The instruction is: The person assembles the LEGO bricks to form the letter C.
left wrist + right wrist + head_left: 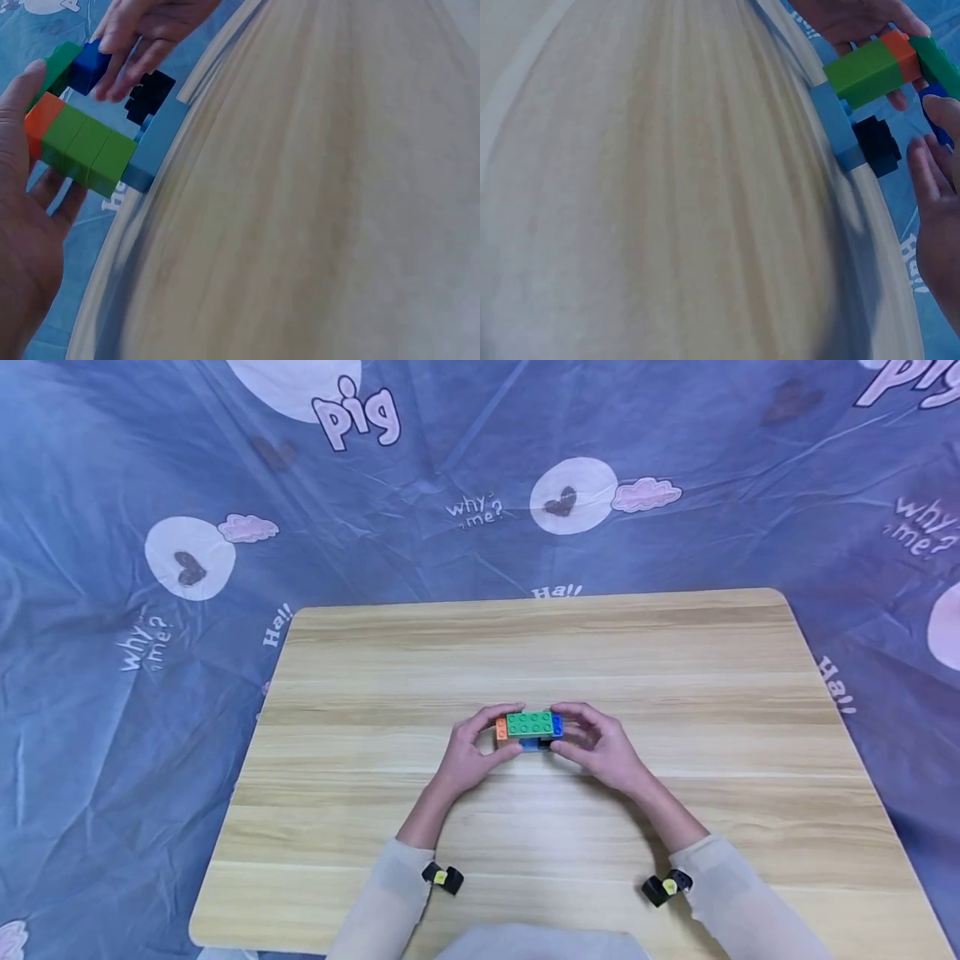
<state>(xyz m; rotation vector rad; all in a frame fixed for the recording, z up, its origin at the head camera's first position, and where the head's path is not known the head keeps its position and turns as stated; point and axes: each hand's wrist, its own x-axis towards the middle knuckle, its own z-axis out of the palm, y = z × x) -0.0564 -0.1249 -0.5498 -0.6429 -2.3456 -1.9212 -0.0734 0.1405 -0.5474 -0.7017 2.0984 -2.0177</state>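
Observation:
A small structure of toy building bricks stands near the middle of the table. Its light blue base brick [159,142] carries a column of lime green bricks [86,150] at one end and black bricks [877,145] at the other. An orange brick [502,728] tops the column. Up high, a green brick [529,723] spans towards the right, with a dark blue brick [88,67] at its right end, above the black bricks with a gap between. My left hand [471,750] grips the column, thumb on the near side. My right hand [606,752] pinches the dark blue brick.
The wood-grain table [360,693] has rounded corners and extends around both hands. Behind it hangs a blue printed cloth [420,460]. Black straps with yellow marks [441,877] sit on both sleeved wrists.

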